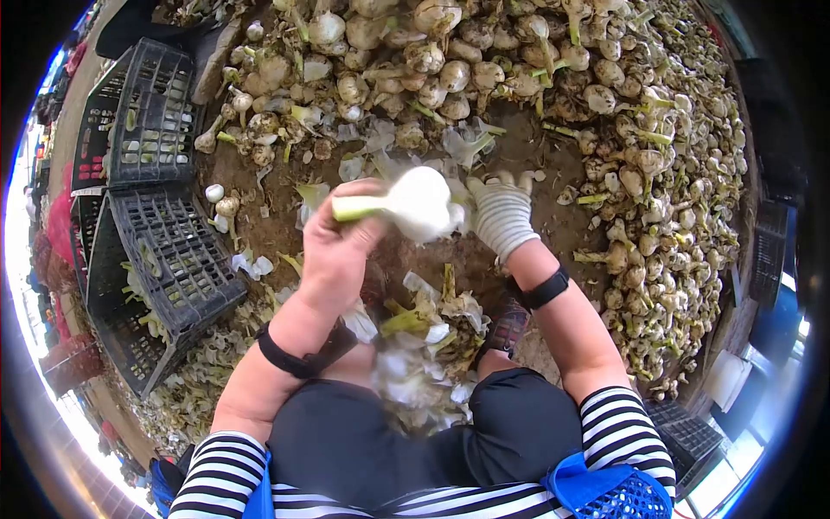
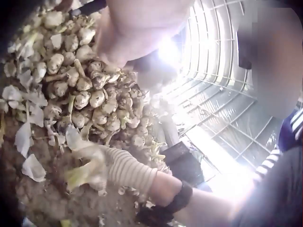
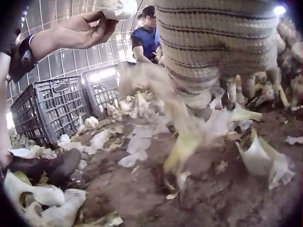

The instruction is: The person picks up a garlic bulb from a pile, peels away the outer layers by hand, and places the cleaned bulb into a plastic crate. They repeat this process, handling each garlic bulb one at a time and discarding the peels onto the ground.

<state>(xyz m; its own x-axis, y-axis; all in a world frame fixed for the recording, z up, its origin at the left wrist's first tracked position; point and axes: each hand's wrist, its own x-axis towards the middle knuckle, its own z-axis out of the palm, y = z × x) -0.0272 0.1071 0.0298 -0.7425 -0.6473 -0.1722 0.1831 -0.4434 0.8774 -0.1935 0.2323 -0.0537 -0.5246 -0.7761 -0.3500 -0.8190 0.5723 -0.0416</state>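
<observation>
A white garlic bulb [image 1: 421, 206] with a trimmed green stem is pinched between the thumb and fingers of my bare left hand [image 1: 333, 246]. In the right wrist view, the left hand [image 3: 78, 32] holds the bulb [image 3: 118, 8] at the top. My right hand [image 1: 503, 216], in a striped knit glove, is low over the dirt with its fingers spread. Motion-blurred garlic skin [image 2: 87, 168] with a yellow-green end overlaps its fingertips in the left wrist view. In the right wrist view, the skin [image 3: 177, 125] hangs beside the glove [image 3: 218, 47].
Unpeeled garlic is heaped ahead [image 1: 424, 60] and along the right [image 1: 666, 216]. Black plastic crates [image 1: 177, 259] stand at the left, two of them tilted. Peeled skins [image 1: 424, 320] litter the ground between my legs. Another person [image 3: 144, 38] in a blue vest is farther back.
</observation>
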